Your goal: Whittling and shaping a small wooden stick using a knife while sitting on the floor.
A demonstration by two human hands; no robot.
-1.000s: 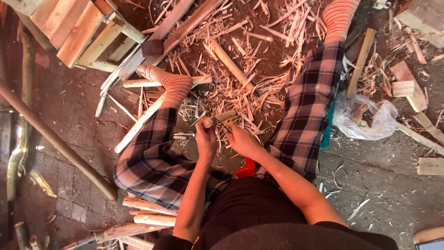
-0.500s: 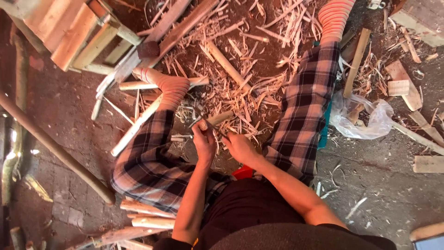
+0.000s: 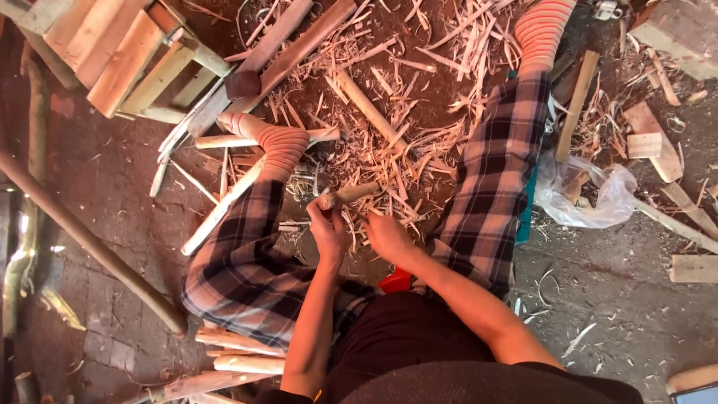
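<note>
My left hand (image 3: 329, 233) is closed around the lower end of a short pale wooden stick (image 3: 350, 195), which points up and to the right between my knees. My right hand (image 3: 387, 238) is curled into a fist just right of it, below the stick's free end. Whatever is inside that fist is hidden. Both hands hover over a heap of wood shavings (image 3: 389, 142) on the ground between my legs in plaid trousers (image 3: 493, 172).
Peeled round sticks (image 3: 239, 352) lie by my left thigh. A long pole (image 3: 90, 243) crosses the left. Wooden planks and a stool-like frame (image 3: 142, 60) stand at top left. At right are a clear plastic bag (image 3: 587, 198) and offcut blocks (image 3: 647, 142).
The stick in my left hand has swung so its free end points further right. Both hands stay close together in nearly the same spot.
</note>
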